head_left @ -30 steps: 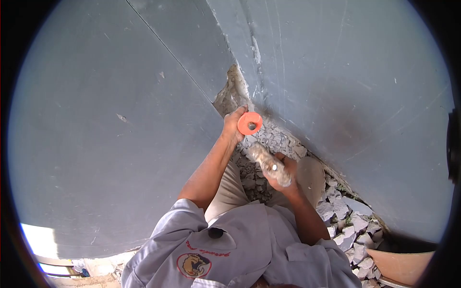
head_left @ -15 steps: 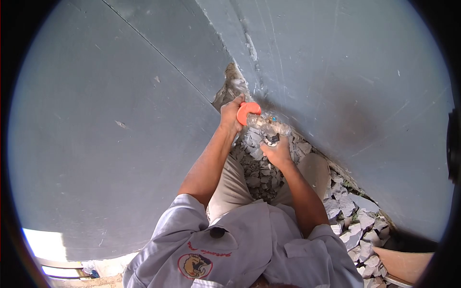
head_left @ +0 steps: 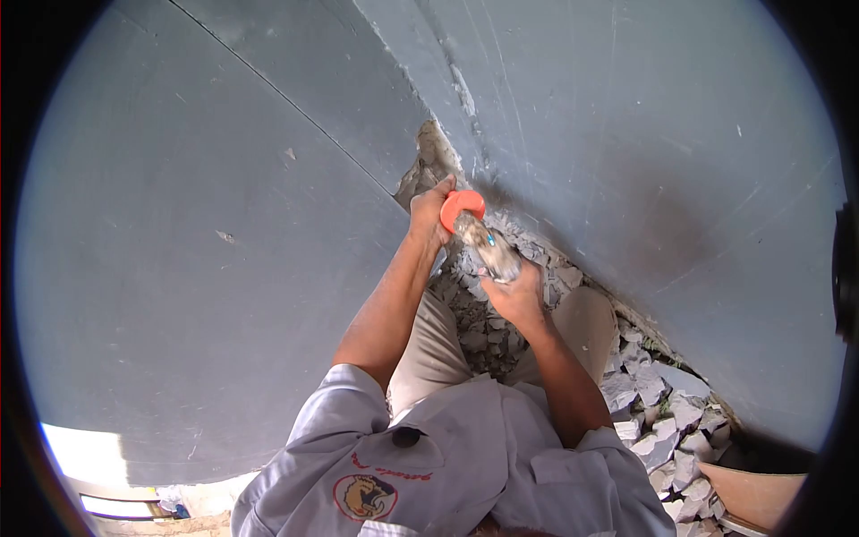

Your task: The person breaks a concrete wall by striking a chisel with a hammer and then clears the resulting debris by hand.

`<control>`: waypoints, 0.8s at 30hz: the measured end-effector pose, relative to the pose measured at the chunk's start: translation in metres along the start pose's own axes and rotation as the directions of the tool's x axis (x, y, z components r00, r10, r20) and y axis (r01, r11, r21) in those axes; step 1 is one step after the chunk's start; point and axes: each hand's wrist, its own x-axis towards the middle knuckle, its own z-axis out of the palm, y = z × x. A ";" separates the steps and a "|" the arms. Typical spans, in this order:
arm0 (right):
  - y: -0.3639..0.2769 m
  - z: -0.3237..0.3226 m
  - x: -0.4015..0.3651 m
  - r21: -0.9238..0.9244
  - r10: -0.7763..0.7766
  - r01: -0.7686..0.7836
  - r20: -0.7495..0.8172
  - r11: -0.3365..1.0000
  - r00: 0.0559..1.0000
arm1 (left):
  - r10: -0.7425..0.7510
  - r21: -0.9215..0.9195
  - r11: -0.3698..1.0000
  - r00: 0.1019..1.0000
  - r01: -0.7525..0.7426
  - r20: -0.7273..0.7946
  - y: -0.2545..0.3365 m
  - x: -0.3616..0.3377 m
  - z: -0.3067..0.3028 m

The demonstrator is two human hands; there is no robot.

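My left hand (head_left: 429, 213) is closed around a chisel just beyond its round orange hand guard (head_left: 452, 205). The chisel's shaft and tip are mostly hidden by the fingers, pointing at a broken patch (head_left: 428, 161) in the wall corner. In my right hand (head_left: 519, 297) is a hammer (head_left: 488, 248), gripped by its handle. Its dusty, worn head carries a small blue mark, is slightly blurred, and overlaps the open side of the guard in this view.
Grey walls rise on the left (head_left: 206, 268) and right (head_left: 662, 116), meeting at the chipped corner. Broken rubble (head_left: 483, 331) lies between my knees, with more chunks (head_left: 662, 412) along the right wall. A tan container (head_left: 756, 492) stands at the lower right.
The hammer has swung, its head turning from nearly crosswise to slanting down toward my right hand. My left hand and the chisel have barely moved.
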 end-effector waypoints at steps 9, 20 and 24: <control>0.012 0.007 0.007 -0.055 0.231 -0.225 0.205 0.973 0.951 | 0.004 0.022 1.000 1.000 -0.003 -0.017 0.005 0.002 -0.003; 0.025 0.016 0.010 0.034 0.350 -0.367 0.224 0.930 0.909 | -0.113 0.063 0.992 0.993 0.111 0.027 0.017 0.008 -0.006; 0.011 -0.001 -0.005 -0.020 0.107 -0.106 0.064 0.994 0.992 | -0.092 0.016 0.996 0.994 0.092 0.052 0.020 -0.001 -0.013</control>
